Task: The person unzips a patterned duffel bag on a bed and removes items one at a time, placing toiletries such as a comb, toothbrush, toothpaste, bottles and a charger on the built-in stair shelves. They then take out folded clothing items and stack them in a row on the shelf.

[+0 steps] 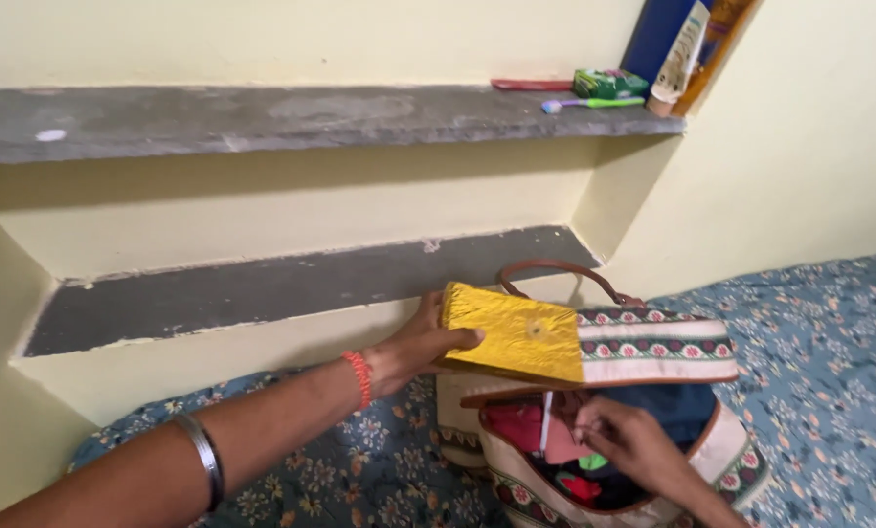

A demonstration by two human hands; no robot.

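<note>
My left hand point(420, 344) grips the left end of a flat folded cloth point(555, 340), yellow with a patterned red, green and white border, held level over an open bag. The bag point(731, 450) is cream with a patterned band and brown handles point(561, 270), and it stands on a blue floral sheet. My right hand point(631, 442) reaches into the bag's mouth, its fingers pinched on a pink garment point(561, 442) among red, green and dark blue clothes.
Two grey stone shelves are set into the yellow wall: a lower shelf point(262, 288) just behind the bag and an upper shelf point(262, 117). On the upper one lie a toothbrush point(592, 102), a green packet point(609, 83) and a tube point(680, 49). The floral sheet point(829, 332) spreads to the right.
</note>
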